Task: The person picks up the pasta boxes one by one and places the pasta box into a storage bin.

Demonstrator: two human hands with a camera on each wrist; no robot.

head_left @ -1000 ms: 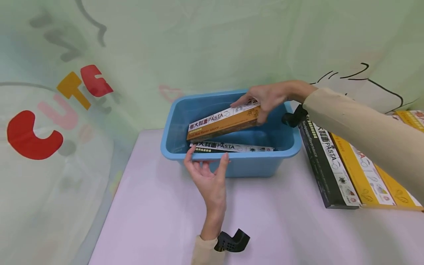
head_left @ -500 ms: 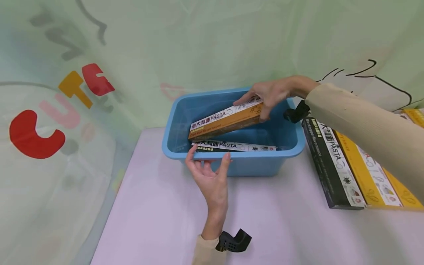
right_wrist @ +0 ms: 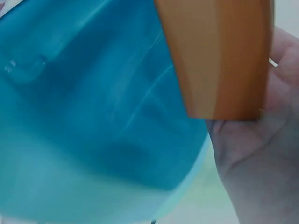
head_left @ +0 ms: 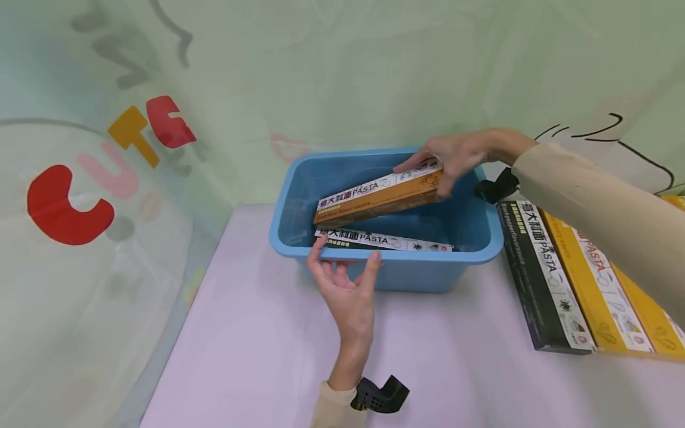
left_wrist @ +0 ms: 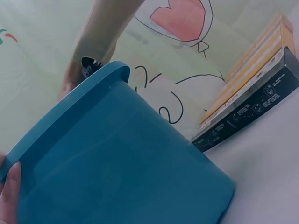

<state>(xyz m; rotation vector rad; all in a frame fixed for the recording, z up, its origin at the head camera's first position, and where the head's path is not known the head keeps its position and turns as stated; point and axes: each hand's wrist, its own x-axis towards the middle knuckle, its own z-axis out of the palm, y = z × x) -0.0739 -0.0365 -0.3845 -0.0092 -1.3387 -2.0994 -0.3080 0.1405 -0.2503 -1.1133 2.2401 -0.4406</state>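
Fingers (head_left: 411, 161) of the right hand (head_left: 457, 156) grasp the raised end of an orange pasta box (head_left: 377, 198) at about two o'clock, counting from the centre of the blue tub (head_left: 412, 276) in the head view, with twelve farthest from the person. The box lies slanted inside the tub, its lower end near nine o'clock, with a white strip lettered PASTA along its top. The right wrist view shows only its plain orange end, held against the palm above the tub's interior.

At seven o'clock, the left hand (head_left: 346, 291) clasps the near rim, one finger hooked over the edge and the thumb against it from outside. Just inside that rim, along six o'clock, lies a black pasta box (head_left: 393, 241); whether the orange one's low end touches it, I cannot tell.

Outside, at four o'clock on the table (head_left: 455, 368), a black pepper box (head_left: 540, 276) lies side by side with yellow boxes (head_left: 602, 291), some hidden by the right sleeve (head_left: 588, 208). A pale green backdrop (head_left: 348, 71) spans twelve o'clock, and a red letter C (head_left: 50, 202) shows at nine.
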